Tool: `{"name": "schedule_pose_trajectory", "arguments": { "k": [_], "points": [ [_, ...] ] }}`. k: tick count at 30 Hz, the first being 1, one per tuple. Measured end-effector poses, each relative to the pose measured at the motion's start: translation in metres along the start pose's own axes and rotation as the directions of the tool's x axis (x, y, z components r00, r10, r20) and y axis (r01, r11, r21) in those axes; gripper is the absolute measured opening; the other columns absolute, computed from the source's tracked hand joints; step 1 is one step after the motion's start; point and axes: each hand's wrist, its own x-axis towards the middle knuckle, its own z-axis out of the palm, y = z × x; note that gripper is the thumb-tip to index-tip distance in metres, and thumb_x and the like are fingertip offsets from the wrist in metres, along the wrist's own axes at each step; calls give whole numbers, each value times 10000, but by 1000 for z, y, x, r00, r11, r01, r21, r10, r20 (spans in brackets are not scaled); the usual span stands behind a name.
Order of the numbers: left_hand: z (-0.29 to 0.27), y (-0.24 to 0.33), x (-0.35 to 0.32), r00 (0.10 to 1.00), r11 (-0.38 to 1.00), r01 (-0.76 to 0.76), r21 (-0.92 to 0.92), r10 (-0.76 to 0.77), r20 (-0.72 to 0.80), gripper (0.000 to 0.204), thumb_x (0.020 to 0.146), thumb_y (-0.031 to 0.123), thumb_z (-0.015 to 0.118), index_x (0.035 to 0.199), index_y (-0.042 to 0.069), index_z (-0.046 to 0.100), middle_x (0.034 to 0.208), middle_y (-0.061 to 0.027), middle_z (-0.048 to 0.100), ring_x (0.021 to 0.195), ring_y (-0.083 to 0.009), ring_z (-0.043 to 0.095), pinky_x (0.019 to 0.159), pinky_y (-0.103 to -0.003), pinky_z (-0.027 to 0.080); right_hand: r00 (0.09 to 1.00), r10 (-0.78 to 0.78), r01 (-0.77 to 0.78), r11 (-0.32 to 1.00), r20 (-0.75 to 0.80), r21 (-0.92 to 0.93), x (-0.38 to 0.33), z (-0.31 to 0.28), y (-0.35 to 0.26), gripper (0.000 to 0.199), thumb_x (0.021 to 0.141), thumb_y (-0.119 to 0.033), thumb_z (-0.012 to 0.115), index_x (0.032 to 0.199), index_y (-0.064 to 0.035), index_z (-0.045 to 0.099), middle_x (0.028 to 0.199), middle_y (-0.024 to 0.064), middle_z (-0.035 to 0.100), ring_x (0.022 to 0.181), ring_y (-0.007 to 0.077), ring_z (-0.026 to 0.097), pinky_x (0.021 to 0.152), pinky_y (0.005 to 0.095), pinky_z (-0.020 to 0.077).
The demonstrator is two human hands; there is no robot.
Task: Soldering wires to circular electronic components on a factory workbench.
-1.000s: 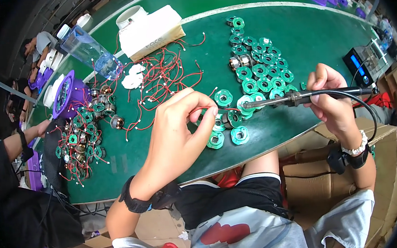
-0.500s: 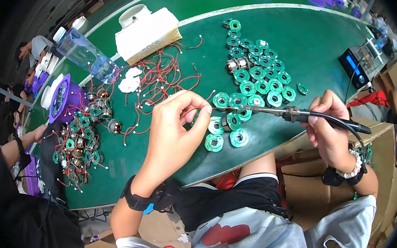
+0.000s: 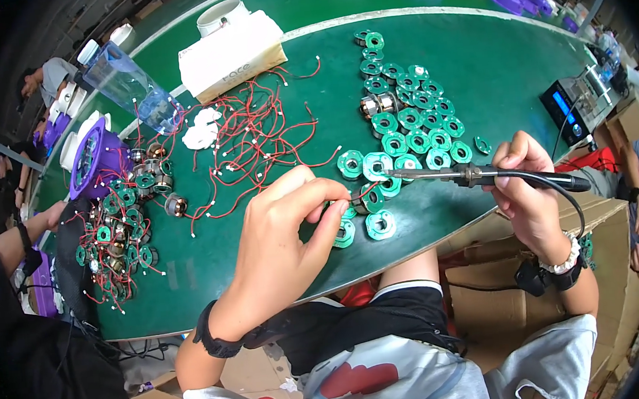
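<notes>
A soldering iron (image 3: 477, 175) lies nearly level in my right hand (image 3: 527, 194), whose fingers wrap its black handle. Its tip points left and reaches the edge of a green ring-shaped circuit board (image 3: 378, 166); whether they touch, I cannot tell. My left hand (image 3: 281, 240) is closed in a pinch on a thin red wire (image 3: 368, 189), whose short end runs up toward that same board and the iron's tip. Right below the wire stands a small motor with a green board on top (image 3: 370, 201). The left fingers partly hide another board (image 3: 344, 233).
Many similar green boards (image 3: 418, 141) stand in rows beyond the iron. Loose red wires (image 3: 254, 133) lie tangled behind my left hand, beside a white box (image 3: 232, 60) and a water bottle (image 3: 130, 87). Wired motors (image 3: 123, 230) pile up at left. A soldering station (image 3: 569, 114) sits far right.
My left hand has moved slightly down and right with the red wire, whose end now slants below the iron's tip. The iron has tilted closer to level. The view has shifted slightly.
</notes>
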Motion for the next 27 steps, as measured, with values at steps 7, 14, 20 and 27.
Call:
{"name": "schedule_pose_trajectory", "arguments": {
  "k": [7, 14, 20, 27],
  "points": [
    [-3, -2, -4, 1000, 1000, -11, 17, 11, -9, 84, 691, -32, 581, 764, 8, 571, 611, -66, 438, 503, -160, 455, 455, -273, 345, 998, 19, -18, 1000, 60, -18, 9, -5, 0, 163, 724, -3, 571, 755, -79, 430, 672, 37, 499, 451, 39, 440, 349, 141, 316],
    [-4, 4, -7, 1000, 1000, -17, 6, 17, -12, 106, 678, -56, 582, 763, 5, 575, 625, -57, 462, 541, -138, 459, 476, -254, 351, 997, 18, -19, 1000, 76, 7, 13, -7, -3, 161, 714, 4, 569, 761, -75, 438, 678, 31, 490, 454, 36, 437, 345, 141, 311],
    [-8, -4, 8, 994, 992, 78, -95, -85, -75, 18, 740, -5, 522, 727, -3, 510, 608, -32, 430, 526, -83, 408, 456, -233, 310, 1000, 21, -22, 999, 23, 30, 14, -10, -5, 151, 718, 11, 553, 758, -69, 432, 690, 35, 481, 459, 36, 435, 345, 137, 307],
    [-41, -9, 33, 986, 933, 132, -333, -158, -51, 76, 816, 64, 469, 763, 10, 460, 683, 31, 434, 610, -23, 407, 551, -178, 337, 997, -49, 52, 998, -64, 43, 11, -18, -7, 110, 754, -20, 518, 767, -66, 419, 675, 33, 469, 424, 25, 354, 401, 133, 333]
  ]
}}
